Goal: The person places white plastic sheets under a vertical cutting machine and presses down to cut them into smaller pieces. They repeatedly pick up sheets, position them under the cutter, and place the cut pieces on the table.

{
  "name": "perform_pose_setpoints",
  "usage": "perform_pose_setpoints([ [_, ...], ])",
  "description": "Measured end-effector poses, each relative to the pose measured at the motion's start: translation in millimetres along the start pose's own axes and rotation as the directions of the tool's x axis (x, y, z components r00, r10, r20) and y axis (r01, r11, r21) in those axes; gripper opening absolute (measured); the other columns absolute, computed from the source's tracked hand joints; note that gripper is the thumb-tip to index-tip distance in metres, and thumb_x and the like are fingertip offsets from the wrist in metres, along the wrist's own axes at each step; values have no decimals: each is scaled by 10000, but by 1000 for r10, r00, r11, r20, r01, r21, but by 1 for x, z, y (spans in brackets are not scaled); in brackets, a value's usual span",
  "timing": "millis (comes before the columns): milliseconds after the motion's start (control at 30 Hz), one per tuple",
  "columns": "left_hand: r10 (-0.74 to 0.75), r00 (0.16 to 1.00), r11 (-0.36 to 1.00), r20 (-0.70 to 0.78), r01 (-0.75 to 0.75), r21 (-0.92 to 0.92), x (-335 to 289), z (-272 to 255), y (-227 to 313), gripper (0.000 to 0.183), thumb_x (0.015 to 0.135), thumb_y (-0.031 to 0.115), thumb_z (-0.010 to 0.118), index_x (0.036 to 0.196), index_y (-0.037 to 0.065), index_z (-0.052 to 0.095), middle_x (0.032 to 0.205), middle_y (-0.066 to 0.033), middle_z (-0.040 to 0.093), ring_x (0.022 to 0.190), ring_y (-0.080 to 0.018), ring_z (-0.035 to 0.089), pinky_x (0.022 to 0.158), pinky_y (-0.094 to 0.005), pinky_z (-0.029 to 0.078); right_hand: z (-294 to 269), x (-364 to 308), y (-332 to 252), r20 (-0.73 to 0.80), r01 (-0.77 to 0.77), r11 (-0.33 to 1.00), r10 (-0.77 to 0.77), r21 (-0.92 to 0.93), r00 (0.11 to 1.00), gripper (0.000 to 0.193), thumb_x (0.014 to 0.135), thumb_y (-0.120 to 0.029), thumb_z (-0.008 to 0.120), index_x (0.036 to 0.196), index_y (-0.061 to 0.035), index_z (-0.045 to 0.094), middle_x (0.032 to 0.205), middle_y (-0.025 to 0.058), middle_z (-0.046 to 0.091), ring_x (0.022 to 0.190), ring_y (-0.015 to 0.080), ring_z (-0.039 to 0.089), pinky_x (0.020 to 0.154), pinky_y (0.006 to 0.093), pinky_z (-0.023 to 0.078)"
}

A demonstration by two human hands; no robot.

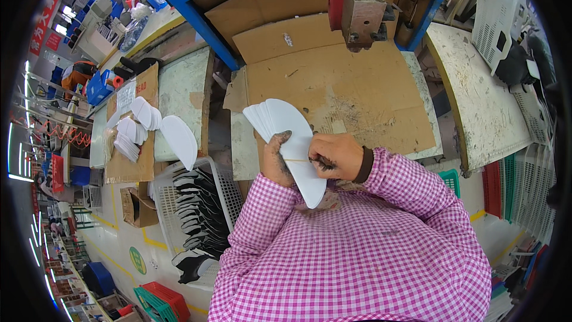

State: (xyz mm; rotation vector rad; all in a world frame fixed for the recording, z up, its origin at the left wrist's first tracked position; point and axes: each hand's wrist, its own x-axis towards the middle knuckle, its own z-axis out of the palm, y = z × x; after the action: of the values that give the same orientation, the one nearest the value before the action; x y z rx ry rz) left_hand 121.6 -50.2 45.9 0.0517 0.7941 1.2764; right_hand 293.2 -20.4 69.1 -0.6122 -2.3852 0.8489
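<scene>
White stack of thin, smooth half-oval sheets: you hold it above the near-left part of the brown cardboard sheet, landmark for all positions. Far-left end splays into overlapping layers; near end narrows to a rounded tip. A thin tan band crosses its middle. Your left hand clamps the stack from its left side, thumb pressed on the top face; the other fingers are mostly hidden beneath. Your right hand is at the band's right end, fingers curled inward, grey-smudged; cannot tell whether they pinch the band.

Cardboard sheet: matte, creased, dark-specked, lying on a pale, scuffed desk. Over its far part: a blocky metal press head. Left of it: more white half-oval pieces, fanned in piles on a second piece of cardboard. Left and nearer you: a perforated white plastic basket holding curved, dark, pale-edged pieces in an overlapping row.
</scene>
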Motion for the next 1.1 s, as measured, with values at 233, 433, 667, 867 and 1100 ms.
perform_pose_setpoints([
  [233,78,993,997,-87,-75,30,16,-6,8,471,742,226,538,1169,36,485,1037,-167,574,965,-327,562,871,-452,468,-16,-9,-15,225,-240,949,193,204,955,289,747,-282,687,867,-73,528,750,94,589,659,267,604,570,354,471],
  [433,261,962,964,85,-255,-73,44,-1,41,507,722,278,566,1167,47,495,1072,-155,594,983,-340,571,863,-458,478,-13,-53,-34,137,31,928,-87,371,987,138,822,-179,644,845,-73,558,766,81,595,699,260,601,596,350,477],
  [667,149,985,973,91,-162,164,24,-4,27,590,811,339,620,1261,20,410,1082,-196,592,954,-339,601,819,-434,521,-128,-183,52,-335,-216,932,311,291,889,101,803,-146,688,804,-51,658,907,70,619,810,186,596,717,312,489],
  [867,-290,917,955,273,262,136,3,-3,-28,759,809,564,574,1320,35,386,1160,-227,560,995,-363,590,838,-468,513,-261,-351,63,-811,-957,286,547,-53,209,265,745,-121,732,948,-53,576,1000,91,583,821,207,596,670,304,498],
  [1100,-413,823,910,391,350,224,-4,7,-47,875,793,649,514,1393,52,290,1289,-250,458,1127,-386,514,892,-522,478,-286,-354,24,-922,-712,-678,370,-186,-112,493,783,-153,703,1219,-71,486,1246,103,517,971,251,613,781,372,520],
])
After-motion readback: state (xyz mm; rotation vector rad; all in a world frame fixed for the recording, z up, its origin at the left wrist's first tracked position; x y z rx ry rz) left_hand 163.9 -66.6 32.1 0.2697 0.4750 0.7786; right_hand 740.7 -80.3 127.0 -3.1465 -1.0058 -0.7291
